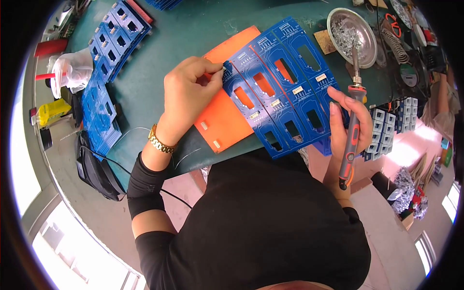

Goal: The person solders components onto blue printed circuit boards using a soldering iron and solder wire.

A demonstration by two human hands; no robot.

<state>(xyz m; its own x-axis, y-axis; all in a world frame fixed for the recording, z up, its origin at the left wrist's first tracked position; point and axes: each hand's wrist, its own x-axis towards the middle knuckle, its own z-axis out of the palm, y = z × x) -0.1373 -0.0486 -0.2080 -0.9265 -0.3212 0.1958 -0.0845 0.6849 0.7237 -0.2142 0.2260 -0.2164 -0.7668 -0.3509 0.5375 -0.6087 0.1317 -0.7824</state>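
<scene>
A blue circuit board panel (286, 112) with rectangular cutouts and small white connectors lies tilted over an orange board (220, 123). My left hand (193, 87), wearing a gold watch, pinches thumb and finger together at the panel's left edge, near its far corner. What sits between those fingertips is too small to make out. In my right hand (350, 118) is a grey and red soldering iron (352, 137), its tip pointing away from me over a metal bowl (369, 58). The right thumb and fingers also rest by the panel's right edge.
Stacks of blue circuit boards (121, 31) stand at the far left, with more boards (99, 113) nearer. A bag-lined cup (72, 72) is beside them. Solder scraps fill the bowl. At right are a coiled spring holder (396, 46), a solder spool (407, 75) and grey-white panels (384, 130).
</scene>
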